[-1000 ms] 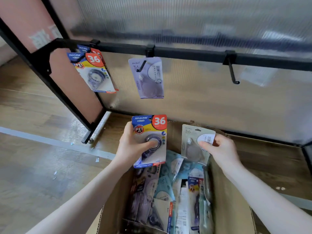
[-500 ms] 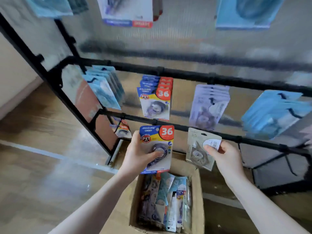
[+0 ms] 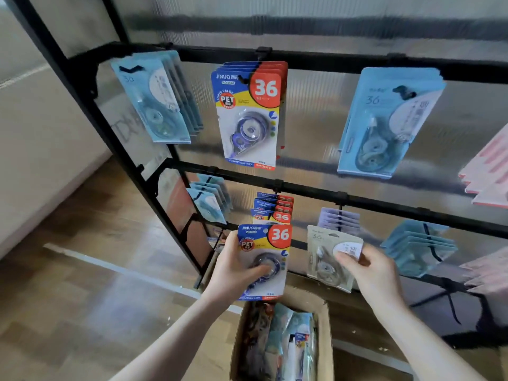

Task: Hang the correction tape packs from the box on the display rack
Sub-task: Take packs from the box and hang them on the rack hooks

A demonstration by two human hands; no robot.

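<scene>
Rack hooks mostly stocked; my left hand [image 3: 233, 266] grips a blue-yellow carded pack [image 3: 264, 261], right hand [image 3: 369, 270] pinches a pale grey one [image 3: 328, 259]; cardboard box [image 3: 325, 336] at bottom centre holds plenty more.

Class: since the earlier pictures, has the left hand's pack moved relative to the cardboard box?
Yes. The blue-and-yellow pack in the left hand has risen away from the cardboard box, toward the rack's hooks.

Pretty bright, soft daylight overall, no hard shadows. The ribbed panel [image 3: 316, 127] behind the rack [image 3: 357, 64] catches hazy glare and smeared dark reflections. The floor [image 3: 90, 298] has a pale sheen lower left. Wide-angle lens bends the rack's bars toward the edges. The right edge and the box [image 3: 325, 339] contents look soft and blurry; the center packs' [image 3: 248, 116] print is readable.
</scene>
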